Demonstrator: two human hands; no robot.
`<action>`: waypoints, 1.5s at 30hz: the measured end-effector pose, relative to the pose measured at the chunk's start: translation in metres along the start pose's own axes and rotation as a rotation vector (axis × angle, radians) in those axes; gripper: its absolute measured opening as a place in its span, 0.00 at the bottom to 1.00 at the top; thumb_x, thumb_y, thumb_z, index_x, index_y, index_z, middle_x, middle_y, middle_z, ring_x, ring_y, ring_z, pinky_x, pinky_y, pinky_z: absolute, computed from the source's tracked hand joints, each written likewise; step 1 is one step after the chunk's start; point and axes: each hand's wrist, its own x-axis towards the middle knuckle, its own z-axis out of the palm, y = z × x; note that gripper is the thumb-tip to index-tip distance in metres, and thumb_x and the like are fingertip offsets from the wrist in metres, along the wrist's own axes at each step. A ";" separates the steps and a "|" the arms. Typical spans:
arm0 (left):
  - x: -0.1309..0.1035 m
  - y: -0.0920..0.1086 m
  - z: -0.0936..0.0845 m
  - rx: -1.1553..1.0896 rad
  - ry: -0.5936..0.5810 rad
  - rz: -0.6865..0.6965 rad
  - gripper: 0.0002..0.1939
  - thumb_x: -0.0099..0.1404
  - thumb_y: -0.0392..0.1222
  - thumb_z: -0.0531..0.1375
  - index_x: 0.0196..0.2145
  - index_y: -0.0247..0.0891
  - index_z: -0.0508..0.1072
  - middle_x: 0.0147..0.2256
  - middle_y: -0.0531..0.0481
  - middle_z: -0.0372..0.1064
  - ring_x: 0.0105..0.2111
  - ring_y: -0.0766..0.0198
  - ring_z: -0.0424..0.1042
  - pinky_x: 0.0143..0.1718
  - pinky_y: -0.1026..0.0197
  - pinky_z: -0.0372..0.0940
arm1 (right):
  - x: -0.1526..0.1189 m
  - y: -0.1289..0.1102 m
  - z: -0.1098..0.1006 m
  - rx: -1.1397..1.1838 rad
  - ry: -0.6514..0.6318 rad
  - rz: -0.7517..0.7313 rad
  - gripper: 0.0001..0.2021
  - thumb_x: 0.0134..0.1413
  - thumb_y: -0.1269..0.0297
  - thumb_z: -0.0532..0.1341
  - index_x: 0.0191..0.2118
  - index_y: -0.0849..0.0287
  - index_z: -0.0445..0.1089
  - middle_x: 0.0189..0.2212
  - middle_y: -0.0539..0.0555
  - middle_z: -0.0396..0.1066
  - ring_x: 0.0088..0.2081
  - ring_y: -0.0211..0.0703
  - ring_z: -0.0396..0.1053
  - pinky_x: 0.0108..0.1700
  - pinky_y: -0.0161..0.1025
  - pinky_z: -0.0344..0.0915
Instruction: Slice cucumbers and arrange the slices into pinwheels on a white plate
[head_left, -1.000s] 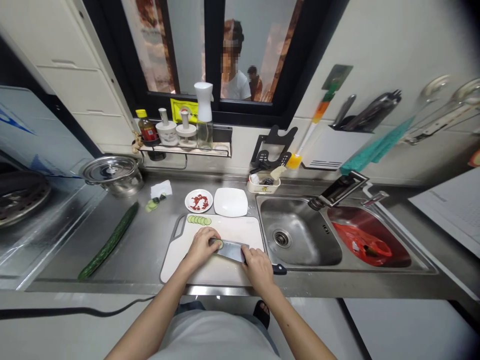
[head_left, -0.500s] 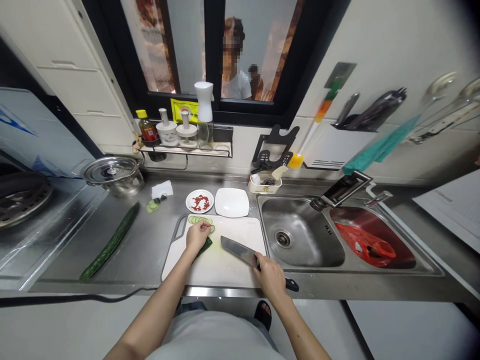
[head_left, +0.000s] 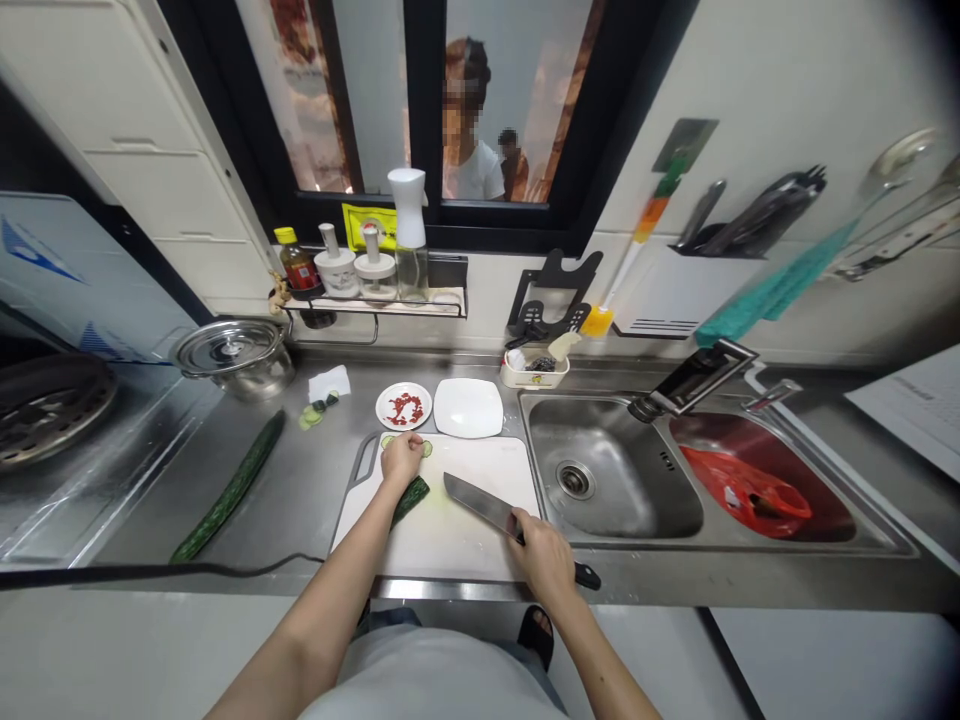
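Observation:
My left hand (head_left: 403, 457), its fingers curled closed, is on the row of cucumber slices (head_left: 427, 449) at the far edge of the white cutting board (head_left: 480, 550). Slices show on both sides of the hand; those under it are hidden. Beneath my left wrist lies a cut piece of cucumber (head_left: 411, 498), dark green and partly covered by the forearm. My right hand (head_left: 546, 552) is wrapped round the black handle of a kitchen knife (head_left: 480, 503). The blade points left and away from me over the board, apart from the cucumber piece.
Behind the board stand a plate of red chopped bits (head_left: 424, 402) and a white square plate (head_left: 469, 408). A whole cucumber (head_left: 229, 490) lies left, near cucumber scraps (head_left: 311, 415) and a lidded pot (head_left: 240, 355). The sink (head_left: 615, 480) adjoins the board's right side.
My left hand has moved slightly away from me and now covers more of the slice row. The right hand and knife have hardly moved; the view has shifted slightly.

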 end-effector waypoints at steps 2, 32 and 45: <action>0.001 0.000 0.001 0.041 0.005 0.021 0.08 0.58 0.40 0.59 0.35 0.43 0.77 0.35 0.51 0.77 0.36 0.62 0.72 0.35 0.63 0.58 | 0.001 0.000 0.000 0.003 -0.002 -0.002 0.17 0.57 0.66 0.54 0.52 0.55 0.68 0.42 0.55 0.75 0.45 0.44 0.70 0.43 0.35 0.59; -0.052 -0.049 -0.030 -0.102 0.078 0.151 0.11 0.62 0.42 0.56 0.38 0.40 0.78 0.38 0.48 0.75 0.38 0.60 0.72 0.43 0.60 0.64 | 0.010 -0.014 -0.010 0.033 -0.045 0.020 0.15 0.59 0.61 0.54 0.50 0.52 0.69 0.41 0.54 0.76 0.42 0.43 0.72 0.39 0.33 0.58; -0.080 -0.043 -0.028 -0.048 0.024 0.402 0.13 0.67 0.45 0.54 0.39 0.41 0.78 0.40 0.47 0.75 0.44 0.58 0.70 0.48 0.57 0.62 | 0.027 -0.059 -0.028 0.075 -0.181 -0.112 0.15 0.66 0.62 0.46 0.47 0.58 0.67 0.38 0.56 0.76 0.40 0.42 0.72 0.37 0.33 0.56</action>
